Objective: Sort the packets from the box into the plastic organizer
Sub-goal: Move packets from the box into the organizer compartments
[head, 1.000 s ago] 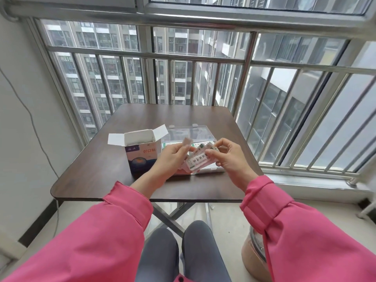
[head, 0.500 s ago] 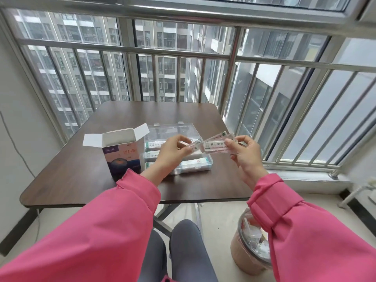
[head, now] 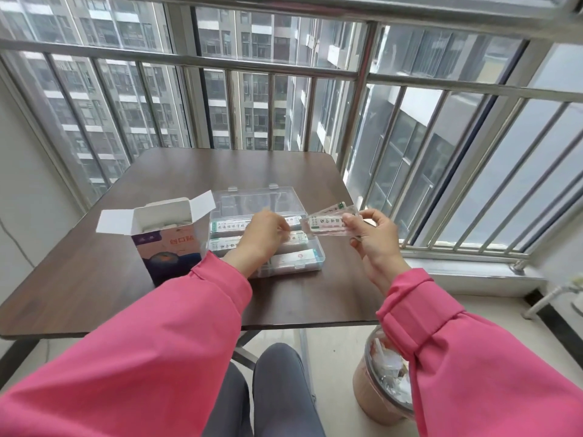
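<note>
- My right hand [head: 373,238] pinches a small stack of packets [head: 329,223] by its right end, held up just right of the organizer [head: 310,260].
- My left hand [head: 262,236] hovers over the organizer's middle row, fingers curled; whether they hold anything, I cannot tell.
- The box [head: 167,238] stands open on the table [head: 79,272], just left of the organizer.

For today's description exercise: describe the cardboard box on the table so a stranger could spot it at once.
Start at the brown table by the barred window. Left of the clear plastic organizer stands the cardboard box. Unlike the see-through organizer, it is opaque, upright, purple-fronted, with white flaps open.
</note>
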Available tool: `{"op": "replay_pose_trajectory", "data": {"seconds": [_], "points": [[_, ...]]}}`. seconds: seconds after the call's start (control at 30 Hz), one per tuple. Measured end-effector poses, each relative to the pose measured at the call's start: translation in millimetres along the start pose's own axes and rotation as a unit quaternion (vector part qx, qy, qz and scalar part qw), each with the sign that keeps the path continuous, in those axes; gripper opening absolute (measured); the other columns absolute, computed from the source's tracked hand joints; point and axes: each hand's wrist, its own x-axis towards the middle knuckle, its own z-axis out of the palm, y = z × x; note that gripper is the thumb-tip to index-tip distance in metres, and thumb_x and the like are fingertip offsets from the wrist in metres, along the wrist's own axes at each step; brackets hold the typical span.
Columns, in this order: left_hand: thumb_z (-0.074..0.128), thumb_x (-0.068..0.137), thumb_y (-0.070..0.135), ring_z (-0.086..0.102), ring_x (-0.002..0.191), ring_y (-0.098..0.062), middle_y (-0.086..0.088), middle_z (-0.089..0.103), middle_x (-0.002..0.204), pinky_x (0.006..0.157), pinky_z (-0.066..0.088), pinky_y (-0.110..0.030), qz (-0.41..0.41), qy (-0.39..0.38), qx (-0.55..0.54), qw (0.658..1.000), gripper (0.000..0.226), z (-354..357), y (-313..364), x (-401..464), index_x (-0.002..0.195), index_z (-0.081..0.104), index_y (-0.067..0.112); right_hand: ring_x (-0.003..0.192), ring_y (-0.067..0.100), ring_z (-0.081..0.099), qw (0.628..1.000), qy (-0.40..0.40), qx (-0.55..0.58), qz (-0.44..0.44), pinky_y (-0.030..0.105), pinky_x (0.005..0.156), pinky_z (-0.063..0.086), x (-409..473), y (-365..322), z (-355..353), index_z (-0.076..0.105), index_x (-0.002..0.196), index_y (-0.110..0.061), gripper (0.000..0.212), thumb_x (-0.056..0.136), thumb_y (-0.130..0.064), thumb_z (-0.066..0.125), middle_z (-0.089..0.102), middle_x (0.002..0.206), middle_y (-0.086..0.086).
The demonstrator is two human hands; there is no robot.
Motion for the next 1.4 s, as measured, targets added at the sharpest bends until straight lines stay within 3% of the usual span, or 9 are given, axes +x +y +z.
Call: {"op": "replay_pose_trajectory", "data": {"seconds": [0.17,0.47,0.57,0.7,0.83,0.93,1.03,1.23,1.4], "points": [[0.063,0.088,0.030,0.048,0.114,-0.025,-0.002,0.062,0.112,0.089,0.033,-0.035,-0.006,0.008,0.129,0.992,0.017,-4,3,-1,0.103,0.071,0.030,0.070,0.011,0.053,1.000,-0.005,-0.004,0.003,0.021,0.056,0.036,4,5,1,0.046,0.072,-0.020,0.028,0.084,-0.004,0.065,0.059,0.079,0.003],[0.059,0.088,0.015,0.058,0.106,-0.023,0.003,0.068,0.106,0.085,0.029,-0.035,0.001,-0.039,0.087,0.995,0.018,-12,-1,0,0.100,0.071,0.023,0.065,0.009,0.053,1.000,-0.016,-0.012,0.010,0.018,0.052,0.035,1,6,4,0.047,0.073,-0.018,0.026,0.084,-0.003,0.065,0.059,0.073,0.000],[0.055,0.091,0.016,0.054,0.111,-0.024,-0.001,0.062,0.113,0.091,0.035,-0.036,0.013,-0.010,0.081,0.997,0.022,-14,-2,0,0.111,0.066,0.021,0.064,0.008,0.053,1.000,-0.023,-0.016,0.010,0.019,0.053,0.035,-1,5,5,0.048,0.073,-0.018,0.025,0.084,-0.004,0.065,0.059,0.072,-0.002],[0.049,0.095,0.009,0.058,0.092,-0.019,-0.004,0.062,0.103,0.083,0.040,-0.021,0.061,0.132,-0.134,0.980,0.021,-25,12,-12,0.110,0.063,0.008,0.064,0.006,0.054,0.998,-0.064,-0.023,0.010,0.018,0.054,0.036,-5,5,9,0.050,0.075,-0.018,0.023,0.083,-0.006,0.067,0.062,0.066,-0.010],[0.045,0.098,0.034,0.063,0.090,-0.029,-0.022,0.067,0.104,0.084,0.047,-0.034,-0.028,-0.107,-0.335,0.936,0.033,-41,27,-28,0.104,0.062,0.006,0.063,0.008,0.059,0.992,-0.124,-0.005,0.006,0.017,0.054,0.042,-13,3,19,0.054,0.076,-0.013,0.018,0.083,0.000,0.065,0.066,0.064,-0.008],[0.042,0.100,0.029,0.068,0.072,-0.020,-0.016,0.071,0.090,0.073,0.056,-0.026,-0.050,-0.268,-0.414,0.869,0.031,-47,20,-41,0.100,0.062,0.005,0.068,0.017,0.059,0.988,-0.151,-0.010,-0.027,0.024,0.066,0.048,-18,2,27,0.058,0.078,-0.009,0.016,0.081,0.005,0.064,0.066,0.071,0.005],[0.043,0.099,0.018,0.066,0.060,-0.008,-0.003,0.071,0.074,0.056,0.050,-0.014,-0.035,-0.239,-0.485,0.840,0.023,-46,12,-48,0.096,0.061,0.004,0.070,0.016,0.062,0.986,-0.162,0.004,-0.026,0.023,0.068,0.052,-24,0,33,0.062,0.086,-0.009,0.016,0.079,0.004,0.066,0.066,0.079,0.010],[0.053,0.092,0.002,0.072,0.077,-0.017,-0.008,0.073,0.085,0.067,0.057,-0.021,-0.042,-0.163,-0.546,0.821,0.013,-45,-1,-57,0.100,0.063,0.004,0.056,0.005,0.062,0.987,-0.156,-0.045,-0.007,0.015,0.054,0.048,-33,-6,45,0.061,0.079,-0.010,0.013,0.078,-0.001,0.070,0.067,0.068,0.002],[0.046,0.098,0.016,0.071,0.078,-0.018,-0.013,0.071,0.088,0.071,0.058,-0.025,-0.054,-0.163,-0.556,0.813,0.022,-48,-1,-59,0.100,0.063,0.002,0.054,0.005,0.062,0.987,-0.148,-0.061,-0.026,0.014,0.055,0.049,-37,-7,49,0.062,0.074,-0.009,0.017,0.076,0.006,0.070,0.067,0.062,-0.001]]}}
